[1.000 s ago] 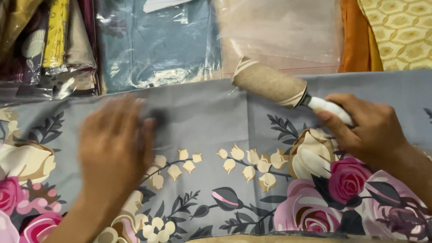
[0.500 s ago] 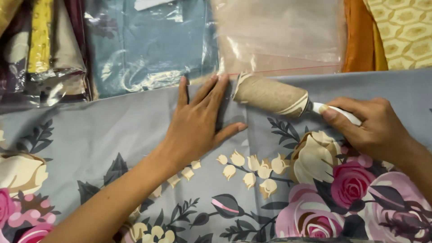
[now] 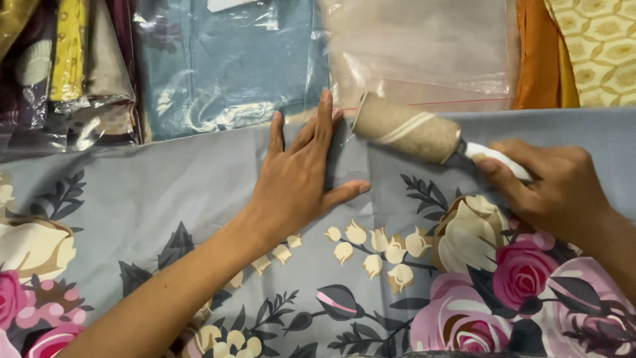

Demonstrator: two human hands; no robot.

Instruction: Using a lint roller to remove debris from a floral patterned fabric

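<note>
- Along the far edge you've got clear plastic bags lined up: a blue-grey folded fabric pack (image 3: pixel 225 66) in the middle, a pale beige pack (image 3: pixel 424 46) next to it, and darker and yellow bundles (image 3: pixel 66 66) bagged at the left.
- To the right of those, an orange cloth (image 3: pixel 540 53) and a yellow patterned cloth (image 3: pixel 596 46) sit side by side.
- Your left hand (image 3: pixel 301 176) is open and flat, fingers spread, pressing down on the grey floral fabric (image 3: pixel 165 192) near its far edge.
- Your right hand (image 3: pixel 556 185) is closed around the white handle of the lint roller (image 3: pixel 407 129), whose brown roll lies on the fabric just beside your left fingertips.
- Since half a second ago your left hand has stayed planted in about the same spot, and the roller has barely shifted; a full second back, that left hand was lower and blurred in motion.
</note>
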